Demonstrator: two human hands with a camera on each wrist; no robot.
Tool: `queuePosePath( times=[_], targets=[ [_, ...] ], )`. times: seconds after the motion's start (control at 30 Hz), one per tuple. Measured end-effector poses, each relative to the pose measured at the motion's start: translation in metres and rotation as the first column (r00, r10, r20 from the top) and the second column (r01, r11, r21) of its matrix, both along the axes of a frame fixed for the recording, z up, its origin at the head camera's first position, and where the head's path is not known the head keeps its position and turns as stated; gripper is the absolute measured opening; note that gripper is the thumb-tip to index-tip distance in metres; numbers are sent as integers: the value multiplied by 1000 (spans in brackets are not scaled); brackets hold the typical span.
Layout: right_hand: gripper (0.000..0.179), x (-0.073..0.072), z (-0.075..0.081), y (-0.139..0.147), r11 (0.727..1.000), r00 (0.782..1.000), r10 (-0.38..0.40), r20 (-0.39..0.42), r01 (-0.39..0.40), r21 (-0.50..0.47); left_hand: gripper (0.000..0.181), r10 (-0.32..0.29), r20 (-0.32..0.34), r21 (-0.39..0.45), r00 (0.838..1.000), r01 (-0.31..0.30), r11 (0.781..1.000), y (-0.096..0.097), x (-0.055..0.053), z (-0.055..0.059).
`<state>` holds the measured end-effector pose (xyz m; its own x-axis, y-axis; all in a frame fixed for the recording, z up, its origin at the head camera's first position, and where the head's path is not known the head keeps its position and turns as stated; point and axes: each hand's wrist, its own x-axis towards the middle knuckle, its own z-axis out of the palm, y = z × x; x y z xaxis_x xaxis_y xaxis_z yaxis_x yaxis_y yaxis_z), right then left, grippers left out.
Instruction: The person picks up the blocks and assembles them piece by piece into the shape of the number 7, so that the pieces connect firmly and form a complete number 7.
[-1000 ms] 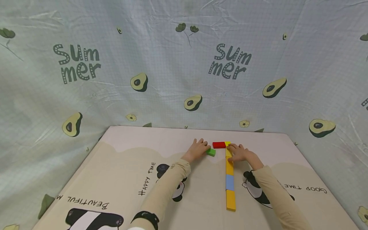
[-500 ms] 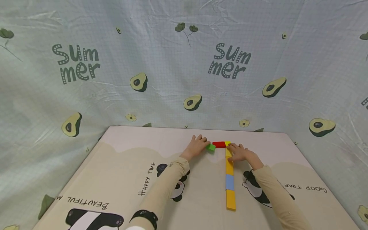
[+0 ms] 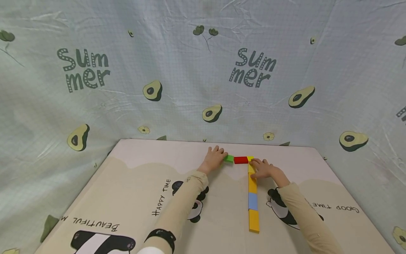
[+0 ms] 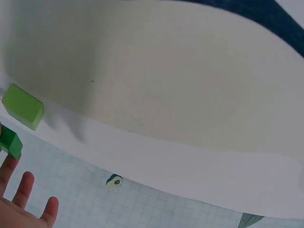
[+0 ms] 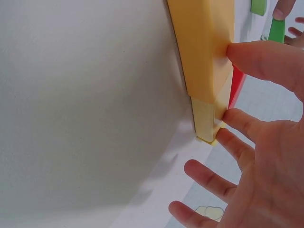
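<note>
My left hand (image 3: 213,159) pinches a small green block (image 3: 229,158) by its left part. The block's right end sits right at the left end of a red block (image 3: 241,160). A lighter green block (image 4: 23,107) stands on the table beside that hand; the hand hides it in the head view. My right hand (image 3: 264,168) rests its thumb and fingertips on the far end of a block row. Its thumb touches an orange-yellow block (image 5: 199,47), two fingertips a paler yellow block (image 5: 204,118). The other fingers are stretched out, holding nothing.
Toward me the row continues with a blue block (image 3: 252,201) and another orange-yellow block (image 3: 253,221). The table (image 3: 222,225) has a printed panda cover. Its far edge meets a hanging avocado-print cloth (image 3: 177,116).
My left hand has moved away from me and slightly left, carrying the green block from below the red block's left end into line with it. My right hand has stayed in place.
</note>
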<state>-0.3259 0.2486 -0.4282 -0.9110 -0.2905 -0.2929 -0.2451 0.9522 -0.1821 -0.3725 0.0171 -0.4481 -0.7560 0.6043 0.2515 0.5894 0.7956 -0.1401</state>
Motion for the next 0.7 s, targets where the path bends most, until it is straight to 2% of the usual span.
queuePosePath(
  times=[0.1,0.13,0.3,0.7],
  targets=[
    [64,-2,-2,0,1000,1000,-2,1,2,6,23,20,-16,0,1000,-20,1000,0,-1,0],
    [64,-3,-2,0,1000,1000,-2,0,2,8,25,44,20,-11,999,-44,999,1,7,9],
    [64,-3,0,0,1000,1000,-2,2,2,10,26,70,-11,-6,997,-70,998,5,7,7],
    [64,-1,1,1,1000,1000,14,11,-14,14,30,124,50,-22,991,-123,992,18,9,2]
  ],
)
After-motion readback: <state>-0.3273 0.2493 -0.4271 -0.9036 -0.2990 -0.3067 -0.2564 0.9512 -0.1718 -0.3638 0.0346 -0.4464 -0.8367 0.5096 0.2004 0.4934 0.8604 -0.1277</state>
